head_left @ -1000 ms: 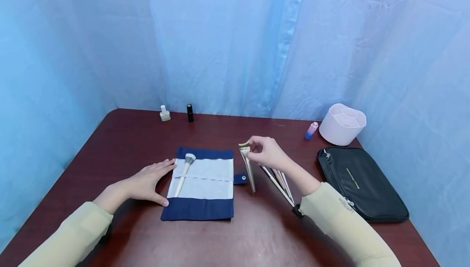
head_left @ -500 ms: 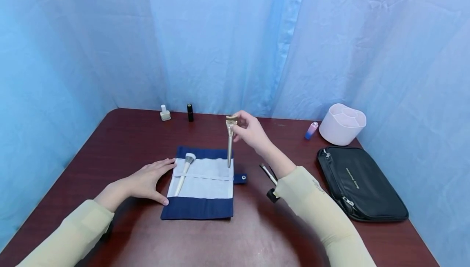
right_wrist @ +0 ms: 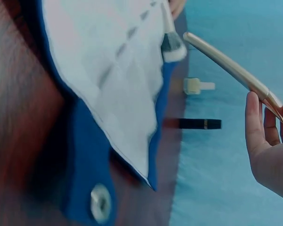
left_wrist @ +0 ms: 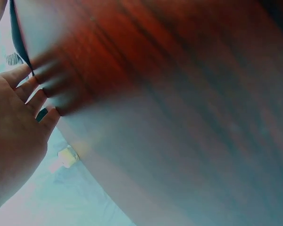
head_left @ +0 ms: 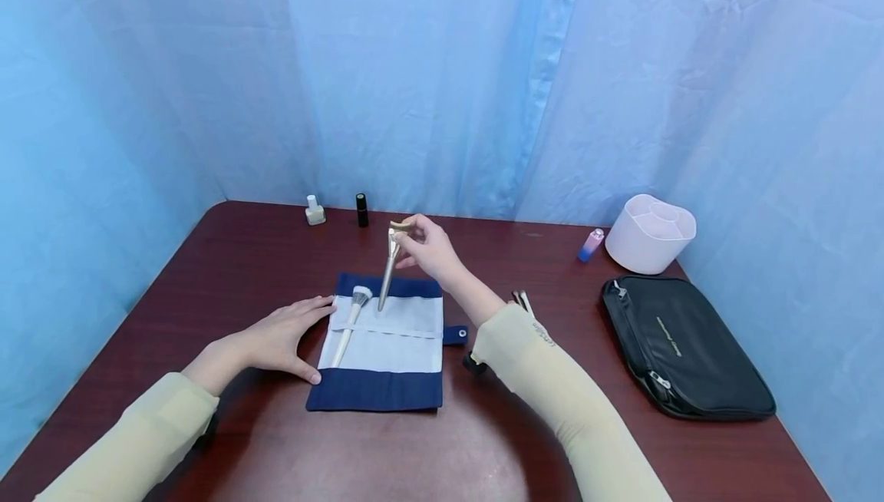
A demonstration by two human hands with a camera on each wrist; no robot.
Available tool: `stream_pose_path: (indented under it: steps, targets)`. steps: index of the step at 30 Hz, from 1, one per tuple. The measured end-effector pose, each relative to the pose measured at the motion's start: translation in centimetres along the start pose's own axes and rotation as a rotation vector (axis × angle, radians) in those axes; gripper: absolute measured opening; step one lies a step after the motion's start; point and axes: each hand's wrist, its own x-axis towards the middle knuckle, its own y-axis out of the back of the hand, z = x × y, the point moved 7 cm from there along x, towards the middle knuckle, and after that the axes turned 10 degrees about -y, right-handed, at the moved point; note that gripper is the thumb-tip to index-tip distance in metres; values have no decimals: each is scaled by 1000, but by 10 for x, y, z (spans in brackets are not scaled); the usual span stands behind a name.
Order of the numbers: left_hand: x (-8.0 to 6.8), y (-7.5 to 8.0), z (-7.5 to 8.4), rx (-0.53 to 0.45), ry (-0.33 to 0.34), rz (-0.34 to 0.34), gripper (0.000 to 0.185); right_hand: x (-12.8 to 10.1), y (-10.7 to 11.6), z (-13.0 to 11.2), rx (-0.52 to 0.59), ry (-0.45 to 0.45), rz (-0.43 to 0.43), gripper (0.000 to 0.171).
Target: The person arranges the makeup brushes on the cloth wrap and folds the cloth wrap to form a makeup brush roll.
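Note:
In the head view my right hand (head_left: pixel 430 250) pinches a gold makeup brush (head_left: pixel 387 275) near its bristle end, the handle hanging down over the top of a navy and white brush roll (head_left: pixel 407 345). A white-handled makeup brush (head_left: pixel 351 325) lies in the roll's left part, tucked under the elastic strip. My left hand (head_left: pixel 279 339) rests with spread fingers at the roll's left edge. The right wrist view shows the gold brush's handle (right_wrist: pixel 226 66) held in the fingers of my right hand (right_wrist: pixel 273 153), apart from the cloth.
More brushes (head_left: pixel 522 302) lie partly hidden behind my right forearm. A black zip case (head_left: pixel 691 348), a white organizer cup (head_left: pixel 649 237) and a pink-blue tube (head_left: pixel 591 245) stand at the right. Nail polish (head_left: pixel 315 212) and a black lipstick (head_left: pixel 362 210) are at the back.
My right hand has lifted the gold brush and carried it left from beside the roll to above its upper part. My left hand has stayed at the roll's edge.

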Motion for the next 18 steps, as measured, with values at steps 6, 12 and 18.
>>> stream_pose_path:
  steps: [6, 12, 18]
  targets:
    - [0, -2, 1, 0, 3, -2, 113, 8, -13, 15, -15, -57, 6, 19]
    - [2, -2, 0, -5, 3, 10, 114, 14, -16, 28, -90, -76, 19, 19]
    - [3, -4, 0, -15, 23, -14, 114, 13, -19, 42, -159, -101, -17, 22]
